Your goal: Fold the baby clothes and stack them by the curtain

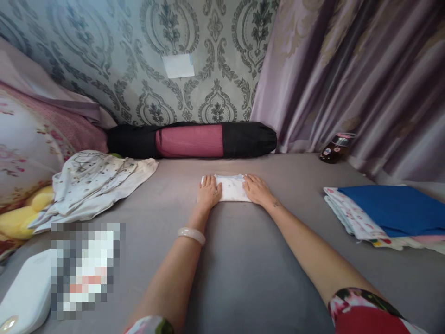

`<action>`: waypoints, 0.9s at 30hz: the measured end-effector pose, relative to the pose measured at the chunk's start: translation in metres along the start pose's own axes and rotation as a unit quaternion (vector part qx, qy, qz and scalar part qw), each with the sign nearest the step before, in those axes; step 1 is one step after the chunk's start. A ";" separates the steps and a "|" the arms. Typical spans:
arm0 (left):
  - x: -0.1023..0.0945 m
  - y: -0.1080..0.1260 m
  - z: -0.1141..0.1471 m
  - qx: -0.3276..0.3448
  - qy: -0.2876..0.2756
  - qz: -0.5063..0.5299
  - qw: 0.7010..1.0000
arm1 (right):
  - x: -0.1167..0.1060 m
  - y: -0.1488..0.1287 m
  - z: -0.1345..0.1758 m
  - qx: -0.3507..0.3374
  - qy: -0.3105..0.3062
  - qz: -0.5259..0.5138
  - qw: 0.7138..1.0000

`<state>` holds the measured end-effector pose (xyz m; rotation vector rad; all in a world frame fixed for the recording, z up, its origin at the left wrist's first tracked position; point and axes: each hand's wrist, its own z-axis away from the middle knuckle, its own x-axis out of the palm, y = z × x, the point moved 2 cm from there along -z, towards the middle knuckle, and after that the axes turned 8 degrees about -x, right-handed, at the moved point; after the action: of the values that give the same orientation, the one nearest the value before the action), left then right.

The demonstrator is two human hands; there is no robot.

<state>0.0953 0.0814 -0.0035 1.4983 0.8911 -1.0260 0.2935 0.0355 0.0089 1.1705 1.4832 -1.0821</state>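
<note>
The left hand [209,192] lies palm down on the left end of a folded white cloth [231,189], its fingers extended and its thumb out toward the cloth's middle; it is open and flat, gripping nothing. The right hand [256,189] rests in like manner on the right end, also open, with its fingers laid over the edge area. The cloth, faintly printed, lies flat on a grey sheet [232,264]. Nearer the viewer than the cloth, a pale bangle [192,235] encircles the left wrist. Beyond the cloth, a long black bag [248,140] with a pink middle panel lies before a patterned wall [215,74]. Left of the cloth are a rumpled white printed garment [97,183] and a yellow item [21,215]; left and nearer lies a white rounded object [29,287], beside a pixelated, unidentifiable item [91,264]. Right of the cloth sits a stack of folded fabrics [361,215] topped with a blue piece [399,208]; right and farther back stands a dark bottle [334,150] near a purple curtain [313,74].
</note>
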 end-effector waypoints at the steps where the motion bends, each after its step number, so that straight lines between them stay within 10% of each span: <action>1: 0.000 -0.001 -0.004 -0.001 -0.004 -0.002 1.000 | -0.002 0.002 -0.002 0.000 -0.001 -0.005 1.000; 27: -0.047 0.001 -0.035 0.007 -0.045 -0.087 0.995 | -0.024 0.012 -0.024 0.022 -0.082 -0.001 0.996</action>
<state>0.0850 0.1151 0.0430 1.3930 0.9645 -1.2199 0.3051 0.0572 0.0360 1.0842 1.3392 -1.1888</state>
